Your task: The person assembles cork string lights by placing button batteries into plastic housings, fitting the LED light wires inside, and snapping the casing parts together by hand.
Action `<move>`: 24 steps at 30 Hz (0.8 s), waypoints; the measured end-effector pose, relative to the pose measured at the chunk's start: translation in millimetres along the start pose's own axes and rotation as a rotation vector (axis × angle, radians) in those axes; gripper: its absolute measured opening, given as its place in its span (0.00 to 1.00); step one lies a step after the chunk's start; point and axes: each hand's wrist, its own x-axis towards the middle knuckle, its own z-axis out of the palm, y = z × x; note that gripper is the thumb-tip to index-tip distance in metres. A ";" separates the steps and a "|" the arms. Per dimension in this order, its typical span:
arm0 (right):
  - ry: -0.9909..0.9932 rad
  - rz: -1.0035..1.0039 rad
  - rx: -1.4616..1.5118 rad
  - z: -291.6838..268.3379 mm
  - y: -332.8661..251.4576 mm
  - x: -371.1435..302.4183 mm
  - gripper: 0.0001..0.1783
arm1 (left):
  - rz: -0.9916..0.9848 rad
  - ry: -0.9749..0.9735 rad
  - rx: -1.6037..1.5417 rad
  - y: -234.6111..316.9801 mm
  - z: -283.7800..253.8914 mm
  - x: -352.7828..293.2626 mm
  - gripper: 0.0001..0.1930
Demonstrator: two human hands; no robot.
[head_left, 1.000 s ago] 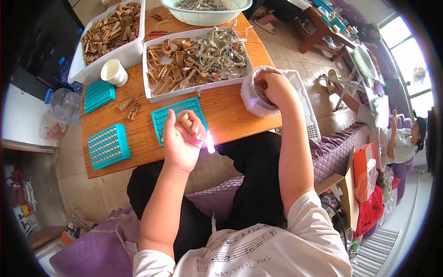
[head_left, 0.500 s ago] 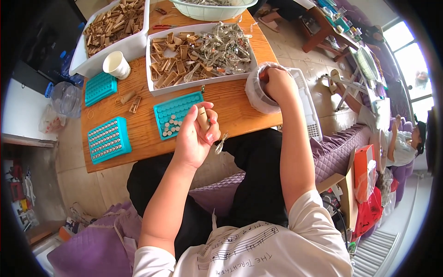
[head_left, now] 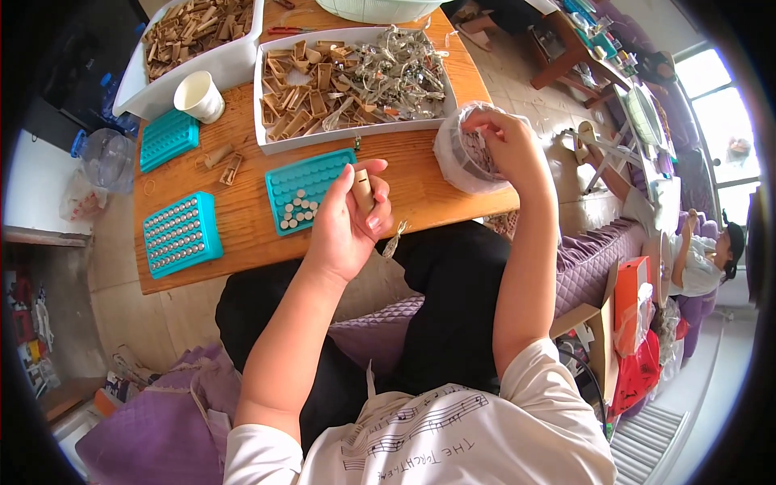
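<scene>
My left hand (head_left: 346, 218) is closed around a small tan tube-shaped piece (head_left: 363, 191) with a dark slit near its top. Below its fingers dangles a little bundle of clear wire (head_left: 394, 240). My right hand (head_left: 511, 145) is over the mouth of a round plastic-lined tub (head_left: 454, 162), its fingers bent together; whatever they may hold is too small to make out. Small pale pieces lie inside the tub. Beside my left hand sits a turquoise tray (head_left: 279, 179) with several round silvery cells (head_left: 300, 208) loose in its lower part.
A shallow white box (head_left: 271, 149) of tan shells and tangled wire lights spans the table's middle. At left are a deep white bin (head_left: 234, 66), a paper cup (head_left: 199, 97), a turquoise tray (head_left: 170, 141) and another filled with cells (head_left: 212, 234). Another person (head_left: 700, 257) sits far right.
My right hand has risen from inside the tub to above its mouth, showing more of the contents. My left hand still holds the tan piece, slightly turned. The whole view has shifted a little.
</scene>
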 end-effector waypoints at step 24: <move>0.293 -0.081 0.110 -1.3 -26.3 -13.0 0.05 | -0.044 -0.132 -0.124 4.5 -3.5 -1.8 0.20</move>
